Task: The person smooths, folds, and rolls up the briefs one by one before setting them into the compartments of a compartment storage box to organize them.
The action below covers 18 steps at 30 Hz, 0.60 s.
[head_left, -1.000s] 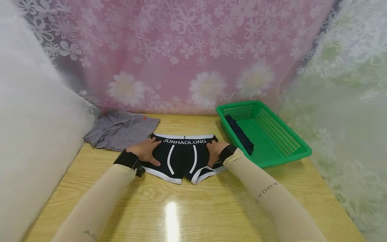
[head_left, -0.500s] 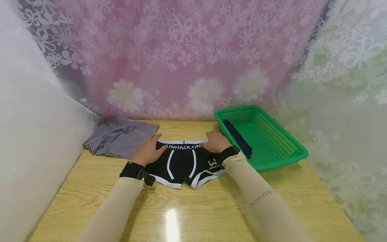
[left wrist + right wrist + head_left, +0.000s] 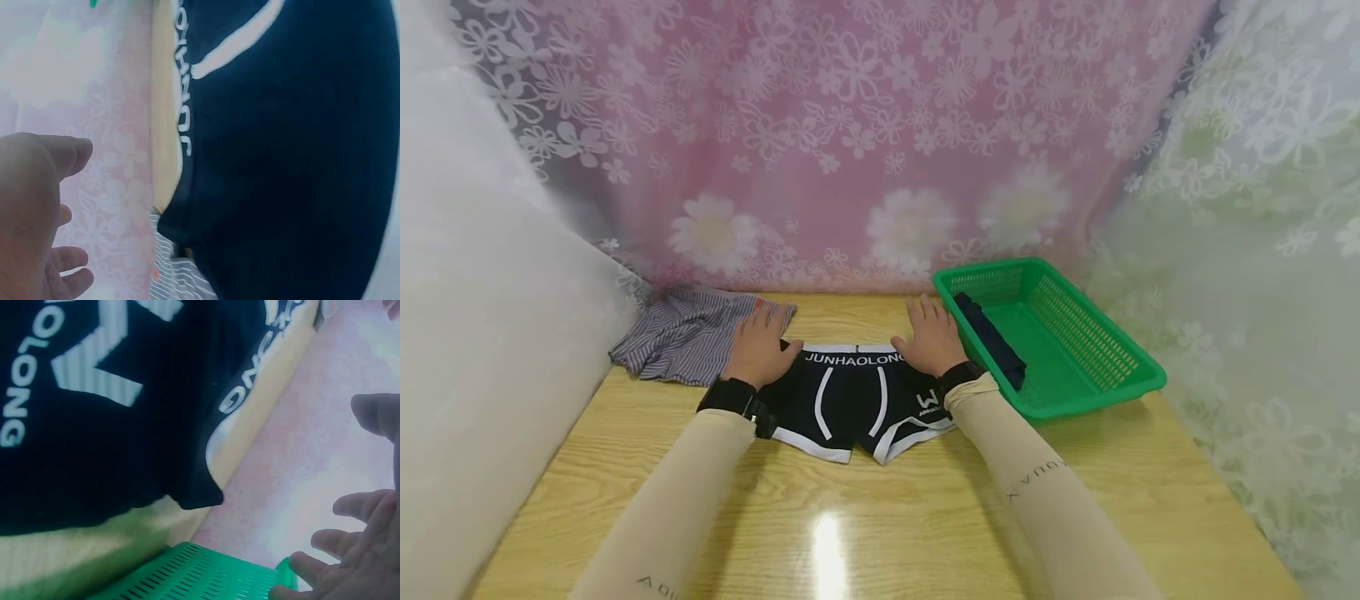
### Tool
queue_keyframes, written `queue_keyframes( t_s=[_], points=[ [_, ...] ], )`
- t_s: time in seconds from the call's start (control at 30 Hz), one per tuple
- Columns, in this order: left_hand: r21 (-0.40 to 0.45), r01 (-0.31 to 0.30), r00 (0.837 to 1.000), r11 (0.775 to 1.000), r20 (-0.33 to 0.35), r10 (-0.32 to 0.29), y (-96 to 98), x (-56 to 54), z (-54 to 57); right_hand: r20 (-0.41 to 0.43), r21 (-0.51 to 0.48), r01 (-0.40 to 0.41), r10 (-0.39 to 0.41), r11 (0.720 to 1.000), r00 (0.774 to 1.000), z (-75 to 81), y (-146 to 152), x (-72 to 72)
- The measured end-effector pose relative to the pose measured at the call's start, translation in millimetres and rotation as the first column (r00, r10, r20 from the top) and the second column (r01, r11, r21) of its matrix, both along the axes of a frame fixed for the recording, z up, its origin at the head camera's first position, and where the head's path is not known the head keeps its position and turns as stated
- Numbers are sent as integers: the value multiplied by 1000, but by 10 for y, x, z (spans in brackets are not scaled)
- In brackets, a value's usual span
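Observation:
Black boxer briefs (image 3: 850,396) with white trim lie spread flat on the table, waistband away from me. White letters run along the waistband, and a white logo shows on the right leg. Over the upper left corner is my left hand (image 3: 758,348), its fingers extended toward a striped grey garment (image 3: 688,333). My right hand (image 3: 934,340), fingers straight and spread, is over the upper right corner beside the green basket (image 3: 1067,412). Both wrist views show the fingers raised apart from the briefs (image 3: 287,156), and neither hand grips anything.
A folded dark navy cloth (image 3: 991,340) lies along the left side inside the basket. The wooden table (image 3: 760,517) ends at a pink floral curtain (image 3: 820,167) behind, with pale curtains at both sides.
Both hands have moved from the sides of the briefs up to the waistband corners and lifted, fingers now straighter. The right leg's logo has come into view. The briefs stay flat.

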State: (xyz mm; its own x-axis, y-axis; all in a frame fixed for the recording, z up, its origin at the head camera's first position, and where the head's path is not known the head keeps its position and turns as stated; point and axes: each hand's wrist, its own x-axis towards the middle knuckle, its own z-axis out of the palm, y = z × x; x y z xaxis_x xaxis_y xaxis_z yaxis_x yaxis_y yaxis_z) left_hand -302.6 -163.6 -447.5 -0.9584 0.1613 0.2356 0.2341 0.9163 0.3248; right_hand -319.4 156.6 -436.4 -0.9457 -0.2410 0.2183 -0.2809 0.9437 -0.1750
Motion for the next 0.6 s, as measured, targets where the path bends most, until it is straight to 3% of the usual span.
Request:
queue_keyframes(
  t_s=[0.3, 0.6],
  points=[
    [10, -22, 999, 1000, -27, 22, -53, -35, -18, -54, 3, 0, 0, 1000, 999, -69, -1, -91],
    [-9, -50, 999, 999, -8, 50, -11, 1, -26, -4, 24, -3, 3, 1000, 1000, -72, -57, -22]
  ],
)
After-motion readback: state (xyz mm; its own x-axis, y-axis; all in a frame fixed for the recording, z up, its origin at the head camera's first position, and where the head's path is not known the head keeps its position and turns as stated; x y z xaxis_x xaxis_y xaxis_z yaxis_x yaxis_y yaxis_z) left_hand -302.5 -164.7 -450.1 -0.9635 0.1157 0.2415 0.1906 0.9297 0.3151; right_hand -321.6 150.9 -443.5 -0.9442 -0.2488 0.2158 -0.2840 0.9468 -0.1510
